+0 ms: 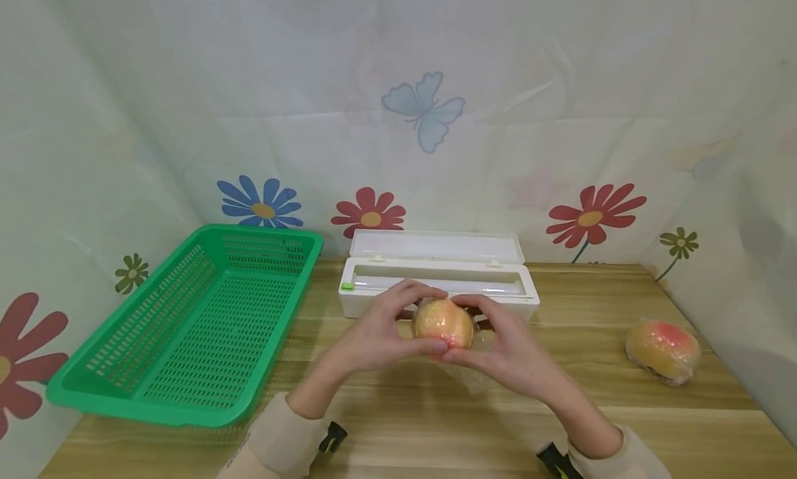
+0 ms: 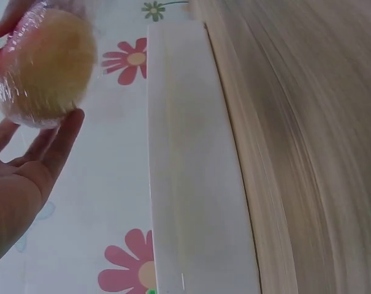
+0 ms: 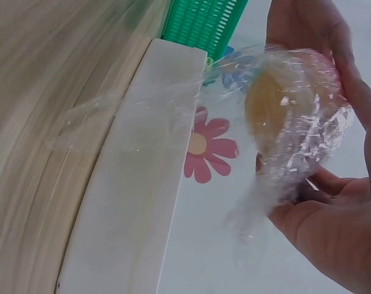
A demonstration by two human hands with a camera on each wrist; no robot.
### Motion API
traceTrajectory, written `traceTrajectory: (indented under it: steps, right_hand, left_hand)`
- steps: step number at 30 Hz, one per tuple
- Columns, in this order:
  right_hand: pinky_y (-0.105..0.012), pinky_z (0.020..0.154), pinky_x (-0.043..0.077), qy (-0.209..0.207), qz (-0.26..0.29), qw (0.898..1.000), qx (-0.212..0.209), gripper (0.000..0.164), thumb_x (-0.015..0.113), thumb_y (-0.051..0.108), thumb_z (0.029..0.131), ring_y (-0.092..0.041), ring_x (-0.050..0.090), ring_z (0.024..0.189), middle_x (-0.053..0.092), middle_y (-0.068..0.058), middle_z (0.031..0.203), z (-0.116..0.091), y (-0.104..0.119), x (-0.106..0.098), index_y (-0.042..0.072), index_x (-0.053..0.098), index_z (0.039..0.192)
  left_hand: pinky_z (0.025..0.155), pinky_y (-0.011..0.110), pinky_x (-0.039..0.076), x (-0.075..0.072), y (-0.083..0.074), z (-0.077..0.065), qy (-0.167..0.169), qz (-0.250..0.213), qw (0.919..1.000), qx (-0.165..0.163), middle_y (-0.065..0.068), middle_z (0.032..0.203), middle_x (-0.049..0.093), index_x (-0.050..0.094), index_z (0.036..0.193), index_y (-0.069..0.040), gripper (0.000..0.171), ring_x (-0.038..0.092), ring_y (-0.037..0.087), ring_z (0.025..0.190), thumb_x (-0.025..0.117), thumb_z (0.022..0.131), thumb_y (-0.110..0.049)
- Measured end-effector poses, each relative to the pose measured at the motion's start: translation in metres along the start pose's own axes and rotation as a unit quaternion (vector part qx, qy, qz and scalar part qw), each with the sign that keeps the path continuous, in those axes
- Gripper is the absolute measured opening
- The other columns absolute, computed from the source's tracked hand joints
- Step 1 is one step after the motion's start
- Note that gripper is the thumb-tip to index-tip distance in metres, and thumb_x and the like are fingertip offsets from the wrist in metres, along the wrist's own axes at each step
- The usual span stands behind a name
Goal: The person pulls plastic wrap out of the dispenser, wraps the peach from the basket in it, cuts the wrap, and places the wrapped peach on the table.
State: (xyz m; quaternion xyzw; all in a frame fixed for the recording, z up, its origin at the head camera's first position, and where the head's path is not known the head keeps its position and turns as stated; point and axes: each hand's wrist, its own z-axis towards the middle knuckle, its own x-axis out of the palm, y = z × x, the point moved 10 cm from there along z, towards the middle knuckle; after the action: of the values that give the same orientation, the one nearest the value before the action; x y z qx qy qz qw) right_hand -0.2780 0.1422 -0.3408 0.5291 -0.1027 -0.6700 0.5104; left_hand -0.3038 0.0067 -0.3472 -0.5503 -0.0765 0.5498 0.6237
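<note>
Between both hands, above the table, is a yellow-and-pink peach [image 1: 443,322] partly covered in clear plastic wrap. My left hand [image 1: 387,327] grips its left side with curled fingers and thumb. From the other side my right hand [image 1: 512,346] holds it, thumb in front and fingers behind. In the right wrist view, loose ends of plastic wrap [image 3: 252,211] trail off the peach, one crumpled below and one thin sheet stretching left. The left wrist view shows wrap pulled smooth over the peach [image 2: 53,61] near the left fingertips.
A white wrap dispenser box [image 1: 438,288] with its lid raised stands behind the hands, a film roll inside. To the left lies a green perforated basket [image 1: 249,413]. Another wrapped peach [image 1: 663,351] rests on the wooden table [image 1: 598,410] at the right. A flowered curtain hangs behind.
</note>
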Motion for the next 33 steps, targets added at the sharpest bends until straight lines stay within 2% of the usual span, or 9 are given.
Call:
traceTrajectory:
  steps: [6, 9, 12, 14, 18, 21, 24, 29, 33]
  right_hand:
    - [-0.042, 0.09, 0.056, 0.01, 0.009, 1.0, 0.003, 0.06, 0.086, 0.021, 0.086, -0.023, 0.061, 0.112, 0.063, -0.002, 0.128, -0.001, -0.002, 0.001, 0.008, 0.056, 0.137]
    - [-0.049, 0.094, 0.053, -0.007, -0.012, 1.0, 0.01, 0.055, 0.079, 0.024, 0.093, -0.023, 0.058, 0.117, 0.061, -0.004, 0.131, -0.002, -0.003, -0.004, 0.007, 0.054, 0.138]
    - [-0.053, 0.098, 0.047, -0.064, -0.045, 0.997, -0.023, 0.046, 0.075, 0.018, 0.096, -0.027, 0.055, 0.123, 0.061, -0.009, 0.132, -0.003, 0.004, -0.016, 0.002, 0.057, 0.135]
    - [-0.05, 0.1, 0.045, -0.118, -0.073, 0.989, -0.058, 0.038, 0.074, 0.011, 0.095, -0.029, 0.054, 0.124, 0.062, -0.011, 0.13, -0.005, 0.013, -0.026, 0.0, 0.061, 0.129]
    - [-0.033, 0.088, 0.047, -0.189, -0.1, 0.971, -0.108, 0.024, 0.074, -0.001, 0.09, -0.023, 0.059, 0.101, 0.067, -0.006, 0.111, -0.011, 0.028, -0.038, 0.0, 0.067, 0.113]
    - [-0.023, 0.068, 0.049, -0.174, -0.082, 0.975, -0.111, 0.015, 0.074, -0.003, 0.09, -0.013, 0.057, 0.078, 0.065, 0.003, 0.091, -0.011, 0.033, -0.033, 0.005, 0.067, 0.1]
    - [-0.023, 0.057, 0.052, -0.114, -0.052, 0.988, -0.09, 0.013, 0.074, 0.0, 0.093, -0.007, 0.057, 0.066, 0.062, 0.01, 0.079, -0.009, 0.033, -0.018, 0.012, 0.067, 0.092]
    - [-0.029, 0.068, 0.058, -0.026, -0.034, 0.998, -0.037, 0.008, 0.068, 0.015, 0.101, -0.005, 0.064, 0.075, 0.068, 0.014, 0.084, -0.005, 0.022, 0.007, 0.017, 0.071, 0.093]
    - [-0.032, 0.074, 0.058, -0.035, -0.047, 0.998, -0.032, 0.008, 0.065, 0.018, 0.103, -0.008, 0.066, 0.083, 0.069, 0.012, 0.09, -0.005, 0.018, 0.008, 0.015, 0.071, 0.097]
  left_hand:
    - [0.091, 0.03, 0.055, -0.003, 0.009, 0.0, -0.014, 0.025, 0.9989, -0.038, -0.01, 0.125, 0.058, 0.061, 0.131, -0.021, 0.053, 0.059, 0.011, 0.107, 0.084, 0.087, -0.038]
    - [0.087, 0.032, 0.056, -0.006, 0.016, 0.0, -0.041, 0.018, 0.9967, -0.067, -0.006, 0.123, 0.06, 0.06, 0.132, -0.017, 0.053, 0.062, 0.015, 0.104, 0.08, 0.09, -0.041]
    - [0.082, 0.032, 0.057, -0.013, 0.025, -0.001, -0.083, 0.017, 0.9915, -0.099, -0.003, 0.119, 0.061, 0.059, 0.133, -0.014, 0.053, 0.063, 0.017, 0.099, 0.078, 0.092, -0.041]
    - [0.081, 0.031, 0.057, -0.018, 0.029, -0.002, -0.11, 0.021, 0.9872, -0.113, -0.001, 0.116, 0.061, 0.058, 0.133, -0.013, 0.052, 0.063, 0.018, 0.097, 0.077, 0.093, -0.04]
    - [0.081, 0.031, 0.057, -0.026, 0.036, -0.005, -0.144, 0.031, 0.9798, -0.135, -0.001, 0.114, 0.058, 0.057, 0.133, -0.015, 0.053, 0.061, 0.018, 0.096, 0.076, 0.093, -0.043]
    - [0.083, 0.032, 0.056, -0.028, 0.039, -0.006, -0.158, 0.035, 0.9768, -0.14, 0.0, 0.116, 0.057, 0.055, 0.133, -0.013, 0.056, 0.059, 0.019, 0.099, 0.075, 0.093, -0.046]
    - [0.084, 0.034, 0.056, -0.03, 0.041, -0.007, -0.17, 0.033, 0.9747, -0.142, 0.001, 0.118, 0.056, 0.054, 0.133, -0.011, 0.058, 0.058, 0.021, 0.101, 0.074, 0.093, -0.049]
    - [0.086, 0.035, 0.056, -0.032, 0.039, -0.007, -0.181, 0.019, 0.9736, -0.137, 0.002, 0.119, 0.057, 0.052, 0.135, -0.009, 0.06, 0.058, 0.022, 0.103, 0.07, 0.096, -0.051]
    - [0.086, 0.034, 0.056, -0.03, 0.036, -0.006, -0.178, 0.014, 0.9755, -0.128, 0.001, 0.119, 0.059, 0.052, 0.136, -0.009, 0.06, 0.058, 0.019, 0.102, 0.067, 0.097, -0.052]
